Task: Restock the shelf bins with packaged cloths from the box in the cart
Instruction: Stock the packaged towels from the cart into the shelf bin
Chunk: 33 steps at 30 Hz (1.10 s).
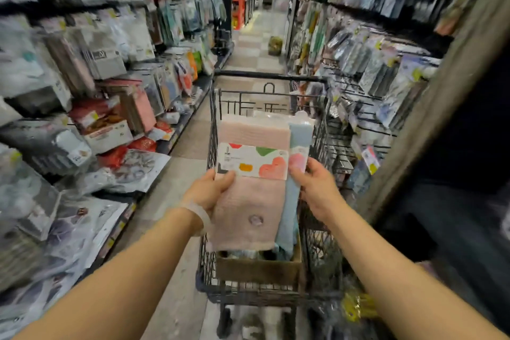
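I hold a stack of packaged cloths above the cart. The front pack is a pink cloth (248, 210) with a white label band showing coloured hearts. Behind it on the right sits a light blue pack (300, 135). My left hand (209, 190) grips the pink pack's left edge. My right hand (314, 188) grips the stack's right edge at the blue pack. Below them a brown cardboard box (256, 268) sits in the black wire cart (215, 107); its contents are mostly hidden by the cloths.
Shelves with bins of packaged goods (105, 107) line the left side of the aisle. Hanging packets on wire racks (367, 69) line the right. The aisle floor (256, 44) runs ahead past the cart. A yellow item (356, 306) lies low beside the cart's right.
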Motion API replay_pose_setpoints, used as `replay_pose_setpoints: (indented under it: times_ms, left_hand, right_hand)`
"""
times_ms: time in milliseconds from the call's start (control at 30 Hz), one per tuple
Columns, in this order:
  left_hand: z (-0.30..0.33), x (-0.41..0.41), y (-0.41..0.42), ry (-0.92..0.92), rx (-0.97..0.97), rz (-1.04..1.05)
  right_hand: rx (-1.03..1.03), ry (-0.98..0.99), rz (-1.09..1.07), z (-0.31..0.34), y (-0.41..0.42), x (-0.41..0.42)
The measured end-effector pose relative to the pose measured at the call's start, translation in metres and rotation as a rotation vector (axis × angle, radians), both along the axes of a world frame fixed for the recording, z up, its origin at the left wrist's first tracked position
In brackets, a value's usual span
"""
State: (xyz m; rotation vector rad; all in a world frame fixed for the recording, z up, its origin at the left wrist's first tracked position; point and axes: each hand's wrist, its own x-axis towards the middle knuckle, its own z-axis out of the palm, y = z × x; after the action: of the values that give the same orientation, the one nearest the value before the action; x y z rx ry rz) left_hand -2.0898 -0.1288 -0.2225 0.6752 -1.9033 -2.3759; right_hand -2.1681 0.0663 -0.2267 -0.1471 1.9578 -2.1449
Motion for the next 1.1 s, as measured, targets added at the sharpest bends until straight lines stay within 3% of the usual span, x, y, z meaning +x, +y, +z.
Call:
replay_pose_setpoints:
  times_ms: [433, 700, 933, 1100]
  left_hand:
    - [0.094, 0.063, 0.132, 0.168, 0.103, -0.351]
    - [0.145, 0.066, 0.231, 0.214, 0.168, -0.521]
    - [0.179, 0.063, 0.309, 0.285, 0.305, -0.53]
    - [0.183, 0.062, 0.335, 0.328, 0.292, -0.425]
  right_hand:
    - [0.189, 0.211, -0.357, 0.119, 0.154, 0.115]
    - [0.136, 0.214, -0.441, 0.176, 0.261, 0.148]
    - [-0.089, 0.101, -0.311, 0.222, 0.382, 0.15]
    - [-0.11, -0.02, -0.08, 0.204, 0.432, 0.113]
